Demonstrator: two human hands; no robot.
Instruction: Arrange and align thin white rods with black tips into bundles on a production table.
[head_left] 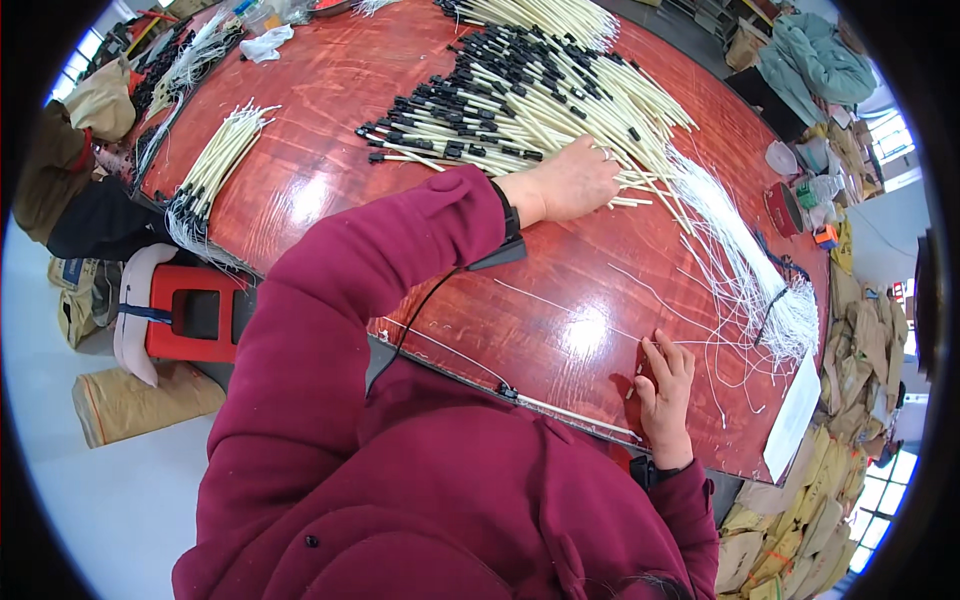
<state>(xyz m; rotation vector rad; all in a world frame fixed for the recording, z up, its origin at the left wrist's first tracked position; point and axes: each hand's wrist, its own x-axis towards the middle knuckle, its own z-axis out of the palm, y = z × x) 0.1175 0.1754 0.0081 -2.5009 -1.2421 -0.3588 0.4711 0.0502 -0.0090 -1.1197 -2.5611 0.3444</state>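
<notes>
While the person leans over it, these are the parts of the scene, largest first.

Table: a round, glossy red-brown table (330, 90) fills the upper and middle frame.

Person: a maroon sleeve (330, 330) and body take up the lower centre.

Main pile: a wide heap of cream tubes with black end pieces (520, 90) lies at upper centre, its thin white wires (740, 260) fanning toward the right edge of the table.

Small bundle: a separate bundle of cream tubes (215, 160) rests at the upper left, well apart from the heap.

Red stool: a red stool (190, 315) stands at the left, beside the table.

Left hand: the left hand (570, 180), reaching across to centre frame, lies knuckles up on the lower edge of the main pile, fingers curled down among the tubes; whether it grips any cannot be told.

Right hand: the right hand (665, 385), at lower right near the table edge, is loosely open with fingers pointing up-frame, fingertips touching the table beside loose white wires; it holds nothing visible.
</notes>
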